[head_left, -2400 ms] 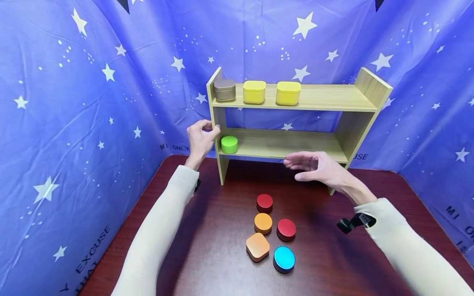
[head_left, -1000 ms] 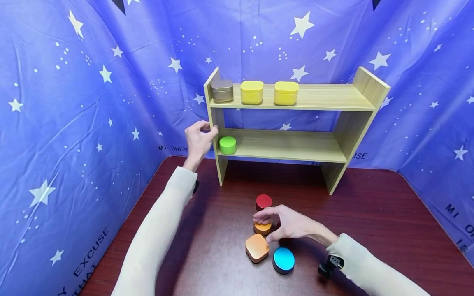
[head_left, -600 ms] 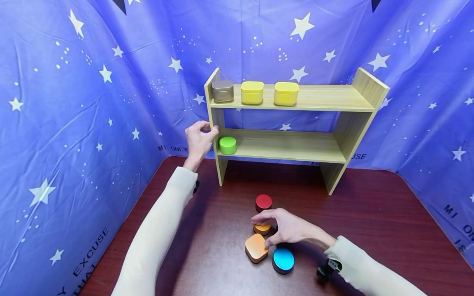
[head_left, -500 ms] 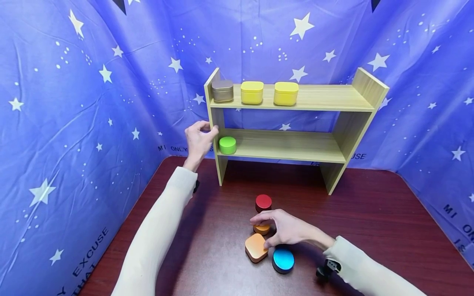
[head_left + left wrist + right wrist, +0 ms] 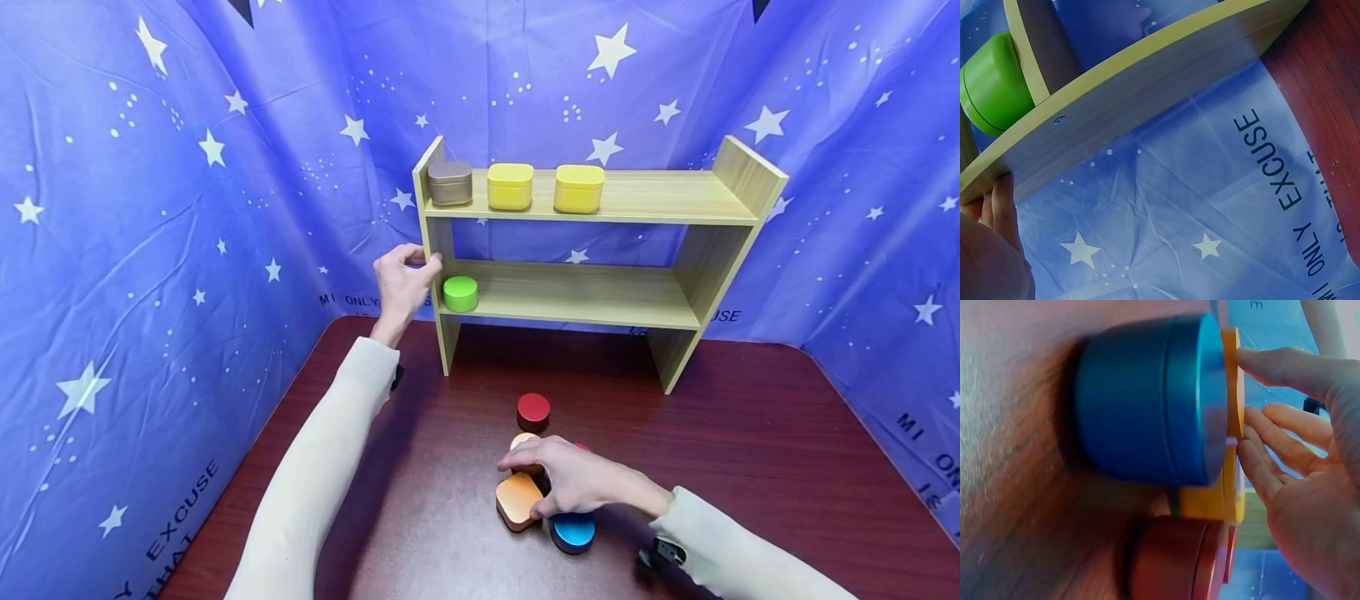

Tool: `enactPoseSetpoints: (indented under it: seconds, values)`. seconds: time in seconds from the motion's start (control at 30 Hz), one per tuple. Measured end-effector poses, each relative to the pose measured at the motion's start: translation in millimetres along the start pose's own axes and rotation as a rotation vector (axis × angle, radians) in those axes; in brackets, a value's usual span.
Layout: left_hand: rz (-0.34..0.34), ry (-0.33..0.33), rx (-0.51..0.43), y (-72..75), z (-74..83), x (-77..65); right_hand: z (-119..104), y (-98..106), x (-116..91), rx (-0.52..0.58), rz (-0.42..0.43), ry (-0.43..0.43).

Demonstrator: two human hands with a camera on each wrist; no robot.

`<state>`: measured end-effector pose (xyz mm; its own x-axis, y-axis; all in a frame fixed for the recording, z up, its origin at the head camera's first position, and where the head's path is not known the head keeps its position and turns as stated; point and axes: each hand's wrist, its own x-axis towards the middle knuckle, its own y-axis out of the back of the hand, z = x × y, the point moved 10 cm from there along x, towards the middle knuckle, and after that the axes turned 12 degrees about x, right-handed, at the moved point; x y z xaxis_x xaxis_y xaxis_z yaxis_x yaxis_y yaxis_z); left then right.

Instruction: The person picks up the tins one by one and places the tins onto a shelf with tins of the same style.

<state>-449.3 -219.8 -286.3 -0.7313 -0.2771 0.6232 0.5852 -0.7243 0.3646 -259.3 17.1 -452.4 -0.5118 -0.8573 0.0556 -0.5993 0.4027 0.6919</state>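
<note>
My left hand (image 5: 401,283) pinches the left side panel of a two-tier wooden shelf (image 5: 667,196); in the left wrist view its fingers (image 5: 1004,212) lie against the panel's outer face. My right hand (image 5: 573,475) arches over a square orange tin (image 5: 513,500) on the table, thumb at its right edge and fingertips over its far edge. The right wrist view has thumb and fingers spread at the orange lid (image 5: 1232,381), behind a round blue tin (image 5: 1141,400). A round orange tin (image 5: 523,439) sits just beyond, partly covered by the hand.
One round red tin (image 5: 533,410) stands farther back; another red tin (image 5: 582,447) is mostly hidden by the right hand. The upper shelf carries a grey-brown tin (image 5: 451,185) and two yellow tins (image 5: 510,187). A green round tin (image 5: 461,294) sits at the lower shelf's left end.
My right hand has come down from in front of the shelf to the tins, then shifted slightly nearer and left, over the square orange tin. The left hand keeps its hold on the shelf.
</note>
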Motion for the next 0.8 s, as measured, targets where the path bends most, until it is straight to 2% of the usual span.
enactPoseSetpoints:
  seconds: [0.13,0.23,0.4,0.8]
  values:
    - [0.001,0.0,0.004,-0.1,-0.2,0.5,-3.6,-7.8,-0.4,-0.101,-0.033,-0.014]
    - [0.002,0.0,0.008,0.5,0.7,-0.1,-2.9,-12.8,-0.3,-0.131,-0.049,-0.026]
    - [0.01,0.0,0.012,1.1,0.8,-0.1,-0.3,-16.4,-0.3,-0.124,-0.049,-0.044]
    - [0.005,0.0,0.005,-0.6,-0.5,-0.1,4.0,-18.2,-3.6,-0.122,-0.028,-0.022]
